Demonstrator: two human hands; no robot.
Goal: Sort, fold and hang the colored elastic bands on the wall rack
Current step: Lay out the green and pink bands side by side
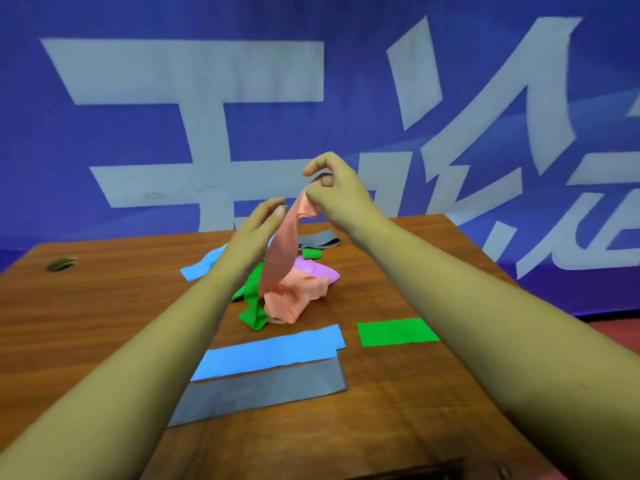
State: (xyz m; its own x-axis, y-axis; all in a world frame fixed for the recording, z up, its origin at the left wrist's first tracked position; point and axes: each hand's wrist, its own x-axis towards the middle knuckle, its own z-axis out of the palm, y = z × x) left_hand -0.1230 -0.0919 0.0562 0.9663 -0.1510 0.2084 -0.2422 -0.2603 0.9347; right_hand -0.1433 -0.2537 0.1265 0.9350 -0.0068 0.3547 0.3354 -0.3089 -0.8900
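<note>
Right hand (341, 192): pinching salmon band (282, 258) end, above table (104, 306) centre.
Left hand (258, 223): flat, empty, beside band.
Fold: lift clear, match ends.

Salmon band (280, 261), lilac band (320, 270), crumpled green band (254, 315), flat green band (396, 332), sky-blue band (273, 351), grey band (259, 389). Table (104, 306): brown, wood-grain pattern. Backdrop (346, 29): deep blue with large pale-grey characters.
</note>
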